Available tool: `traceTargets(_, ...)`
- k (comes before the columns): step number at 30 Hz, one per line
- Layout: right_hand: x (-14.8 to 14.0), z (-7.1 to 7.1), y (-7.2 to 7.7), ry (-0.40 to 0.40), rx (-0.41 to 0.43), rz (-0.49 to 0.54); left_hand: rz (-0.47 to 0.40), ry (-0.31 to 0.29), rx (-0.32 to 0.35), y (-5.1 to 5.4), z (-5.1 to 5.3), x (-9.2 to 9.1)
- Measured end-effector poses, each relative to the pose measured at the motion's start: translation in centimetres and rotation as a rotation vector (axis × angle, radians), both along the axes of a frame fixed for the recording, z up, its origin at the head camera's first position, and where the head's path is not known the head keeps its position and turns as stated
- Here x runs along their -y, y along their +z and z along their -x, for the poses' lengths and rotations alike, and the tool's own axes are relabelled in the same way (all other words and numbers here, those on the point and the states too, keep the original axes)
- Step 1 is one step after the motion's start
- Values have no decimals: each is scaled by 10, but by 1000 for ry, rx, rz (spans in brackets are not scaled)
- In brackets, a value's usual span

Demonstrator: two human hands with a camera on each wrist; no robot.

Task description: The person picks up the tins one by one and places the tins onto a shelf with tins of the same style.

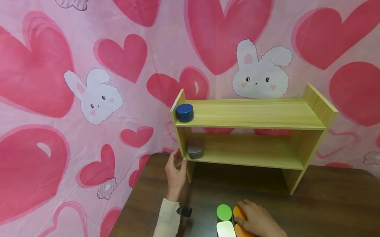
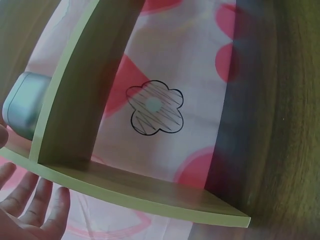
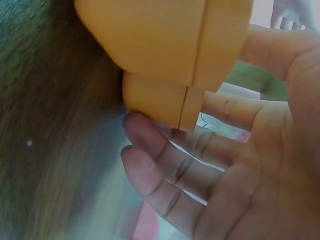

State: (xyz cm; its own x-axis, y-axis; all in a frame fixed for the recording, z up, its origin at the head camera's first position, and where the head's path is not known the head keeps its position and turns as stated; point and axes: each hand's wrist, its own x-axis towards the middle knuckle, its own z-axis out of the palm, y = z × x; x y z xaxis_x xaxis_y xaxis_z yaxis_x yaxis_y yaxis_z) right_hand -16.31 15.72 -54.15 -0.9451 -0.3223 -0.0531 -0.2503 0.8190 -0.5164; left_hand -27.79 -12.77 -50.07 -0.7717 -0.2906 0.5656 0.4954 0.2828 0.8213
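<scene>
With my right hand (image 1: pixel 258 218) curled around the round orange tin (image 1: pixel 239 213) on the table (image 1: pixel 336 202), and my left hand (image 1: pixel 176 172) loosely spread beside the wooden shelf (image 1: pixel 250 114), I should grip evenly and lift vertically to clear the adjacent green tin (image 1: pixel 224 212).

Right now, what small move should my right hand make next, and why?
Probably lift the farther orange container straight up: the fingers of the right hand bracket it, and the green container and nearer orange container sit close, so sliding it sideways might nudge them.
</scene>
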Motion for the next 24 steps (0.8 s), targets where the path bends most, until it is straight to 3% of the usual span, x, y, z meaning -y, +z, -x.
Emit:
traceTargets(12,0,3,2,-72,77,-6,-12,46,-42,-1,9,-6)
traceTargets(17,1,6,1,-112,106,-28,-33,-12,-40,-1,13,-5)
traceTargets(24,1,7,0,-120,102,-42,-63,-35,-27,-4,13,0)
